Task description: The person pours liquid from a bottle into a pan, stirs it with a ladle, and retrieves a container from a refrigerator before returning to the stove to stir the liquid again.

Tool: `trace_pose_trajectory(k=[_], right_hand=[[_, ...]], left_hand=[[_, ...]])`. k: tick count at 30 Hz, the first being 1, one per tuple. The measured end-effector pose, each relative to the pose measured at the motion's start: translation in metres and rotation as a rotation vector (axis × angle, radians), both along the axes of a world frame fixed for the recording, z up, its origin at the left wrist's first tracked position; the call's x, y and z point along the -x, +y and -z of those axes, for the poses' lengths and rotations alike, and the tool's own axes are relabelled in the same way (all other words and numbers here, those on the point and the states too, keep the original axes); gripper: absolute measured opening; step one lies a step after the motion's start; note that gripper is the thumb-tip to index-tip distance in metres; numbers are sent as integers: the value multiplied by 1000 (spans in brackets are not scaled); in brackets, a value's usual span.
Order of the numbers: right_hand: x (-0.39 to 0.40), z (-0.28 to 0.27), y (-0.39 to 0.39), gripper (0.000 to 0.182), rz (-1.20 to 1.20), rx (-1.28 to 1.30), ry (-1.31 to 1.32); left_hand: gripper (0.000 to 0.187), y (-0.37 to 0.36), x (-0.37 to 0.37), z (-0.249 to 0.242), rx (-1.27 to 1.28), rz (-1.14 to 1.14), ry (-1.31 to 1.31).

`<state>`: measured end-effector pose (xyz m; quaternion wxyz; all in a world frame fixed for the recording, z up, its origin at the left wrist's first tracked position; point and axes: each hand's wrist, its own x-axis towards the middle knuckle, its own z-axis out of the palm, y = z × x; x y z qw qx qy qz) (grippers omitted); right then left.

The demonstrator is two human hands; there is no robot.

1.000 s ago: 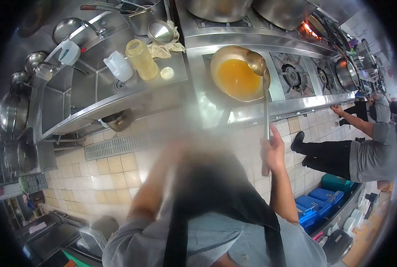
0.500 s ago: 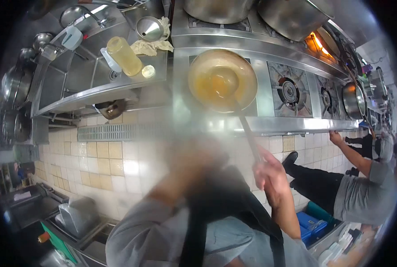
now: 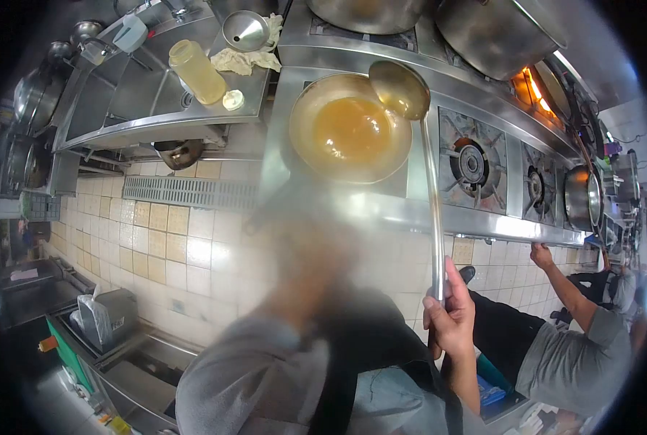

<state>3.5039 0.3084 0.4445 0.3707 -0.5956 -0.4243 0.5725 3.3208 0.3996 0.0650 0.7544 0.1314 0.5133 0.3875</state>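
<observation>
My right hand (image 3: 452, 315) is wrapped around the long handle of a metal ladle (image 3: 403, 90). The ladle's bowl is raised over the right rim of a round pan (image 3: 303, 138) on the stove. Brown liquid (image 3: 352, 127) lies in the bottom of the pan. My left hand (image 3: 316, 254) is a blurred shape below the pan, on the side nearest me. A foggy smear hides its fingers and whatever they may touch, and the pan's handle is not discernible.
Right of the pan sit gas burners (image 3: 472, 164) and a metal pot (image 3: 581, 196). Large pots (image 3: 483, 36) stand behind, near a flame (image 3: 537, 90). Left is a sink counter with a squeeze bottle (image 3: 196, 72), funnel (image 3: 245, 31) and cloth (image 3: 244, 61). A co-worker (image 3: 570, 355) stands at right.
The ladle has come up out of the pan and moved right, its bowl now above the rim. My right hand has shifted slightly right and down. The liquid shows a wider brown pool.
</observation>
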Motion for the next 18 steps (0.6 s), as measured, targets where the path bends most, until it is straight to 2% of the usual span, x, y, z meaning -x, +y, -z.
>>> trace_pose_trajectory(k=[7,12,18], right_hand=[[-7,8,0,68,-10,64,30],[-3,7,3,67,-20,68,7],[0,6,3,67,-24,37,4]], left_hand=[[23,-3,-6,9,-100,53,104],[25,-3,-4,-8,-45,-5,-42],[24,-3,-7,9,-54,20,-9]])
